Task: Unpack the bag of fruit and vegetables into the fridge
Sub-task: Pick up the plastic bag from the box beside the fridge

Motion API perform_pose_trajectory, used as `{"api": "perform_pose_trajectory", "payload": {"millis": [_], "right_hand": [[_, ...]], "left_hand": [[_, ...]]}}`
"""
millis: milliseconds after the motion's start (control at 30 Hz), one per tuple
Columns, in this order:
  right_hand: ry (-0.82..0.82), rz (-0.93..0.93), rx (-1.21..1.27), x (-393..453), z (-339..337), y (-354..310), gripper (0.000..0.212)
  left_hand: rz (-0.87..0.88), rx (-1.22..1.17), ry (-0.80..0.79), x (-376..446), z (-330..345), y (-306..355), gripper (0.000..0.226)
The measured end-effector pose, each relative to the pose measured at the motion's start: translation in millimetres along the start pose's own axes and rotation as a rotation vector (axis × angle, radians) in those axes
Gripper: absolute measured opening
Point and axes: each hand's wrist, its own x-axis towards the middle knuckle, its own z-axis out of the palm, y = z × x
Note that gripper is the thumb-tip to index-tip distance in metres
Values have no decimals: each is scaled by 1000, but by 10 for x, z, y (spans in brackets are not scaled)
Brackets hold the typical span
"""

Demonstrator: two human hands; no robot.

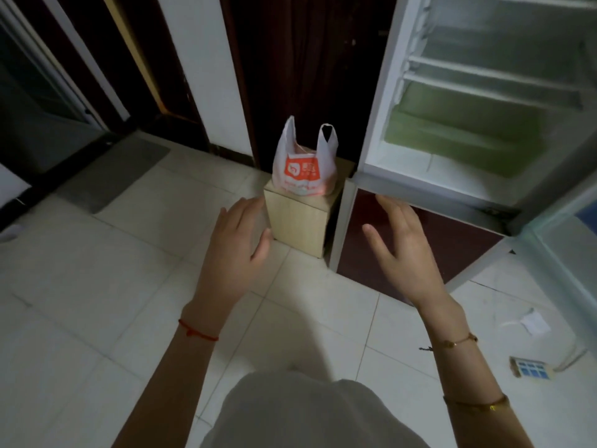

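**Both hands open, short of the bag on the wooden box**

At the far left of the frame a dark glass door in a pale frame (42, 101) stands behind a grey floor mat (119, 173), which lies on the white tiled floor (97, 286). Right of them, in the upper middle, white wall panels alternate with dark brown wooden ones (303, 59).

Left of centre, the left hand (237, 240) reaches forward with its fingers straight and slightly spread; its grip is wide open and has hold of nothing. The fingertips lie just beside the left edge of the box without clearly touching it. A thin red string bracelet (198, 331) circles that wrist.

In the middle of the frame a white plastic carrier bag with an orange printed logo (302, 169) stands upright on top of a light wooden box (300, 224), its two handle loops sticking up. The contents are hidden by the plastic. The box sits on the floor, just beside the fridge.

Right of centre, the right hand (400, 240) is also held out flat with fingers extended, its grip open and empty, in front of the fridge's dark red lower door (452, 240). A thin gold chain bracelet (455, 341) and a gold bangle (478, 403) sit on that forearm.

At the upper right the white open fridge (381, 92) shows bare shelves and a greenish drawer. In the lower right a small power strip (529, 368) lies on the floor, near a scrap of white paper (534, 323).
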Motion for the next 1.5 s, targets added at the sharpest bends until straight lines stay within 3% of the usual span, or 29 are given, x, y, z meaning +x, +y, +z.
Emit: {"api": "perform_pose_trajectory", "payload": {"millis": [433, 967, 1300, 1500], "right_hand": [[-73, 34, 13, 1241, 668, 82, 56], [-109, 50, 4, 3625, 1248, 606, 59], [-60, 213, 47, 4452, 1780, 998, 45], [-3, 358, 36, 4876, 2162, 1155, 41]], "left_hand": [[-71, -22, -27, 1144, 179, -833, 52], [-18, -3, 23, 3452, 768, -1473, 49], [5, -86, -30, 4513, 1282, -2045, 49], [2, -106, -144, 5103, 1626, -2367, 46]]}}
